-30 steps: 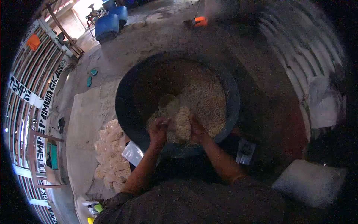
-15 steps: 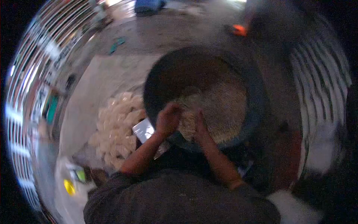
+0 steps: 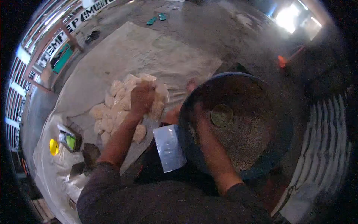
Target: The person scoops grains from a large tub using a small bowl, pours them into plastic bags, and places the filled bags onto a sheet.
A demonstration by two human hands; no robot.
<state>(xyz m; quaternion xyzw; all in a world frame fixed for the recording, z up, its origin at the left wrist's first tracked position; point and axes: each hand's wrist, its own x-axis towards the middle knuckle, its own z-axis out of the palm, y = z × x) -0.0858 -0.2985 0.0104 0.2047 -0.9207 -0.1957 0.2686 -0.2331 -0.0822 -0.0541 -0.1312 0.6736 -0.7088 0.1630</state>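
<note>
My left hand (image 3: 142, 98) is over a pile of filled clear plastic bags (image 3: 108, 119) on the pale sheet. Its fingers are closed on a filled plastic bag (image 3: 159, 100) with pale grain-like contents. A big dark blue tub (image 3: 287, 130) stands to the right, partly filled with pale grain (image 3: 246, 138). Inside its near left side is my right hand (image 3: 200, 114), in shadow and blurred, so its fingers are not clear. A round clear cup or bowl (image 3: 222, 115) lies on the grain beside it. A stack of flat clear plastic bags (image 3: 169, 148) rests on my lap, left of the tub.
A pale ground sheet (image 3: 149, 48) spreads under the pile. At the left lie a yellow round object (image 3: 54, 147) and a white-and-green packet (image 3: 68, 139). Green slippers (image 3: 151, 21) lie at the back. Corrugated sheet (image 3: 322, 138) stands right of the tub; something orange (image 3: 281, 61) glows behind.
My left hand has left the tub and moved left to the pile with a filled plastic bag. My right hand stays in the tub. The view has turned left.
</note>
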